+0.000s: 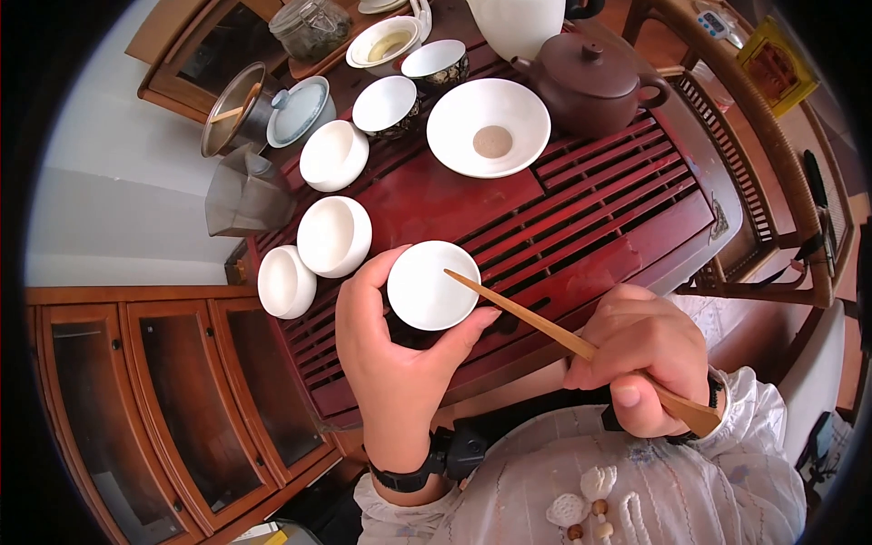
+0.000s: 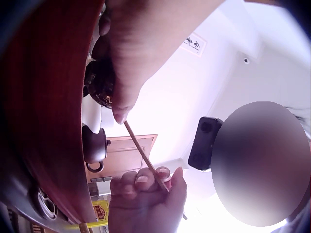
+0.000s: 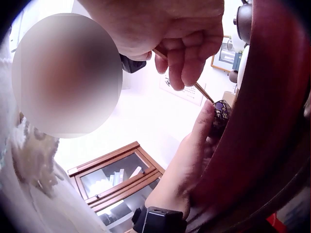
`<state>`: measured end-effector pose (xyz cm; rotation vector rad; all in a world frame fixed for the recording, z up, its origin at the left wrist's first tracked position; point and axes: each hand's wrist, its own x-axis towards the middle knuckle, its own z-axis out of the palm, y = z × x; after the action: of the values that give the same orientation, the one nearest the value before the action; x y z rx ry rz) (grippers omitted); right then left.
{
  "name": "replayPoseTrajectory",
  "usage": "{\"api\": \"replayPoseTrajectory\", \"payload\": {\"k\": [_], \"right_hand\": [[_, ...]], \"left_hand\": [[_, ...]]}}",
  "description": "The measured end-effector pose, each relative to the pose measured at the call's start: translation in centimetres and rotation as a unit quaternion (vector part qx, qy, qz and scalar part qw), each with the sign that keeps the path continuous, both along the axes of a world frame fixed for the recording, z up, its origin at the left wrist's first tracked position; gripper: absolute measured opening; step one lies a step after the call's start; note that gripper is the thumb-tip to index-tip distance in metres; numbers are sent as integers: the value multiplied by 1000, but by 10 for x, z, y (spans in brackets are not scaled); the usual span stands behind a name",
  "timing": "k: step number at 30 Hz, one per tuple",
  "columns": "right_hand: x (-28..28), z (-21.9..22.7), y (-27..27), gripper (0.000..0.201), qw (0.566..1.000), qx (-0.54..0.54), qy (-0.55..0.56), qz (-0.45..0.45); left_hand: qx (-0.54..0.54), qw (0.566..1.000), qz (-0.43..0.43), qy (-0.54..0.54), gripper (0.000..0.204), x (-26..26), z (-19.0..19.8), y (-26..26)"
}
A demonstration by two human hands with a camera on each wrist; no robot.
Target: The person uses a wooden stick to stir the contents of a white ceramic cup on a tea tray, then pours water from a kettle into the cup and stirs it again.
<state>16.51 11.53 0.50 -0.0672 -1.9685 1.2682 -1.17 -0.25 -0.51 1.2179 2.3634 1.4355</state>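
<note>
In the head view a small cup, white inside (image 1: pixel 433 289), is held over the near edge of the tray by the left hand (image 1: pixel 391 345), thumb and fingers round its sides. The right wrist view shows the cup's dark patterned outside (image 3: pixel 221 115) beside the left hand (image 3: pixel 194 141). My right hand (image 1: pixel 649 350) grips a thin wooden stick (image 1: pixel 536 322); its narrow tip lies over the cup's opening, and whether it touches the inside I cannot tell. In the left wrist view the right hand (image 2: pixel 148 201) pinches the stick (image 2: pixel 141 150).
On the red slatted tray (image 1: pixel 627 263) stand several white cups (image 1: pixel 334 236), a wide white bowl (image 1: pixel 489 113) and a brown teapot (image 1: pixel 590 82). A glass pitcher (image 1: pixel 245 193) and a lidded bowl (image 1: pixel 300 111) are at the left. A rattan chair (image 1: pixel 799 182) stands right.
</note>
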Motion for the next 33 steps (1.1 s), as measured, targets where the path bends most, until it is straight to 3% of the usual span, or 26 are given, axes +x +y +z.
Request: {"api": "replayPoseTrajectory", "payload": {"k": [6, 11, 16, 24, 30, 32, 33], "right_hand": [[-1, -2, 1, 13, 999, 4, -15, -27], [-1, -10, 9, 19, 999, 7, -19, -25], [10, -17, 14, 22, 991, -129, -6, 19], [21, -15, 23, 19, 987, -153, -20, 47], [31, -6, 24, 16, 981, -152, -102, 57], [29, -2, 18, 17, 950, -302, -79, 24], [30, -2, 22, 17, 951, -296, -85, 27]], "left_hand": [[11, 1000, -10, -14, 68, 0, 0, -1], [-30, 998, -22, 41, 74, -3, 0, -4], [-39, 997, -16, 59, 76, -2, 2, 0], [-46, 990, -39, 126, 78, -4, 6, 2], [-51, 985, -56, 154, 80, -2, 9, 3], [-58, 986, -55, 149, 82, -1, 10, 4], [-52, 984, -59, 159, 83, -2, 9, 4]]}}
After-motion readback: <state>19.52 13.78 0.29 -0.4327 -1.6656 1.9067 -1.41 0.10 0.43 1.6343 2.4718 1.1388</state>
